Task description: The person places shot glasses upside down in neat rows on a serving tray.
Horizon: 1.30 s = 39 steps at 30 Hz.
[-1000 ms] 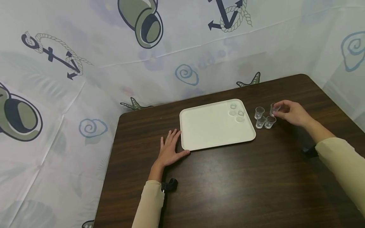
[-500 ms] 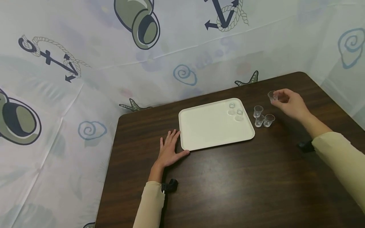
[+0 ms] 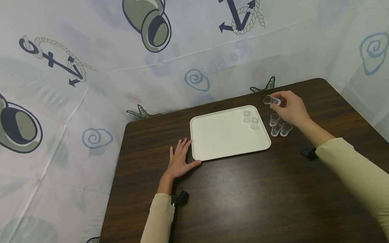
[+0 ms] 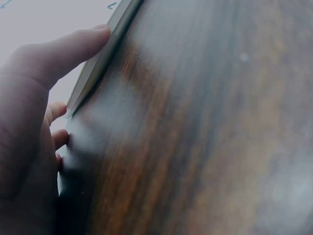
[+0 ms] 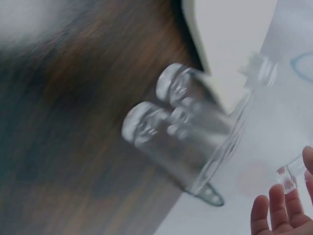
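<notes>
Near the table's far right part, my right hand [image 3: 290, 107] pinches a clear shot glass [image 3: 272, 100] between thumb and fingers. This glass is lifted off the table and tilted on its side, mouth to the left. Below it, 3 more shot glasses [image 3: 285, 129] stand upright in a cluster beside the white tray [image 3: 228, 135]. On the tray's right end sit two clear glasses [image 3: 254, 123], which look upside down. My left hand [image 3: 179, 164] lies with spread, straight fingers at the tray's near left corner; its thumb [image 4: 83, 46] touches the rim.
The dark wood table [image 3: 231, 199] has rounded far corners. A patterned cloth [image 3: 106, 91] with anchors and shells hangs behind it and along the sides. Each wrist carries a black camera strap [image 3: 180, 198].
My right hand has lifted one shot glass from the cluster, carried it left toward the tray, and tipped it from upright onto its side. The left hand stays in place.
</notes>
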Each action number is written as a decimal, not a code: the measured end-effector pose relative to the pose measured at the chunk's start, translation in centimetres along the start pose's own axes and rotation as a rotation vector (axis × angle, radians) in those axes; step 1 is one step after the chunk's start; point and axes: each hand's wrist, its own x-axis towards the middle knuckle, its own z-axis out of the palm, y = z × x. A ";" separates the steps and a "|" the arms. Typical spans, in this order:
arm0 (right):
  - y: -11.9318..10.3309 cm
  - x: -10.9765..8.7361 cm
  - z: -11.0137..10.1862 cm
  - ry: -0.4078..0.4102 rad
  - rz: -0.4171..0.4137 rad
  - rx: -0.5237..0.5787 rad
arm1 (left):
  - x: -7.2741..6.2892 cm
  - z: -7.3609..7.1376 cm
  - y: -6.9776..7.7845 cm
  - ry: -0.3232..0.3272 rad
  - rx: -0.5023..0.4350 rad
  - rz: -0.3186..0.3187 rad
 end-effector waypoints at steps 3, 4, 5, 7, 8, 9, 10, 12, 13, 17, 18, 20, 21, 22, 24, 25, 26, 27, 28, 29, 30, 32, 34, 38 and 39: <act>-1.1 0.1 0.8 -0.026 -0.070 -0.043 | -0.1 0.0 0.0 0.001 -0.001 0.002; -1.4 0.2 1.1 -0.036 -0.091 -0.062 | -0.1 0.0 0.0 0.001 -0.003 0.001; -1.7 0.2 1.4 -0.046 -0.114 -0.082 | -0.1 0.0 0.0 0.001 0.002 0.000; -2.3 0.3 2.0 -0.065 -0.165 -0.129 | -0.1 0.0 0.0 -0.001 0.009 -0.002; -2.6 0.4 2.3 -0.075 -0.190 -0.154 | -0.1 0.0 0.0 -0.001 0.009 -0.004; -2.9 0.4 2.6 -0.083 -0.215 -0.176 | -0.1 -0.1 0.0 -0.004 0.009 -0.007; -3.1 0.5 2.9 -0.088 -0.243 -0.196 | -0.1 -0.1 0.0 -0.003 0.009 -0.006; -3.6 0.6 3.5 -0.093 -0.305 -0.250 | 0.0 -0.1 0.0 0.000 0.006 -0.002; -3.7 0.7 3.8 -0.097 -0.333 -0.278 | 0.0 -0.1 0.0 0.001 0.004 0.000; -4.1 1.0 5.1 -0.114 -0.442 -0.390 | 0.1 -0.1 0.0 0.002 0.004 0.002; -4.1 1.1 5.4 -0.118 -0.471 -0.416 | 0.1 -0.1 0.0 0.001 0.003 0.001; -4.2 1.2 6.1 -0.125 -0.528 -0.470 | 0.1 -0.1 0.0 0.000 0.001 0.001; -4.2 1.2 6.3 -0.127 -0.558 -0.495 | 0.0 -0.1 0.1 0.002 0.000 0.002; -4.1 1.2 6.6 -0.130 -0.583 -0.517 | 0.0 -0.2 0.1 0.002 -0.001 0.002; -4.2 1.2 7.1 -0.135 -0.631 -0.551 | 0.0 -0.2 0.1 0.003 -0.001 0.000; -4.2 1.2 7.3 -0.138 -0.648 -0.566 | 0.0 -0.2 0.1 0.004 -0.001 -0.002; -4.3 1.2 7.5 -0.140 -0.664 -0.575 | 0.0 -0.2 0.1 0.005 0.001 -0.001; -4.3 1.2 7.6 -0.146 -0.677 -0.589 | 0.0 -0.2 0.1 0.007 0.003 0.001; -4.4 1.2 7.8 -0.155 -0.685 -0.605 | 0.0 -0.2 0.1 0.007 0.002 0.001; -4.4 1.3 8.0 -0.165 -0.695 -0.625 | 0.0 -0.2 0.1 0.007 0.000 0.003; -4.5 1.3 8.2 -0.177 -0.703 -0.647 | 0.0 -0.1 0.1 0.007 0.001 0.005; -4.6 1.5 8.6 -0.200 -0.720 -0.696 | -0.1 -0.1 0.0 0.007 0.001 0.008; -4.6 1.6 9.0 -0.225 -0.743 -0.751 | -0.1 -0.1 0.0 0.008 -0.005 0.010; -4.7 2.0 9.8 -0.239 -0.801 -0.826 | -0.1 0.0 0.0 0.014 -0.009 0.012; -4.6 2.1 10.0 -0.238 -0.817 -0.839 | -0.1 0.0 0.1 0.015 -0.011 0.012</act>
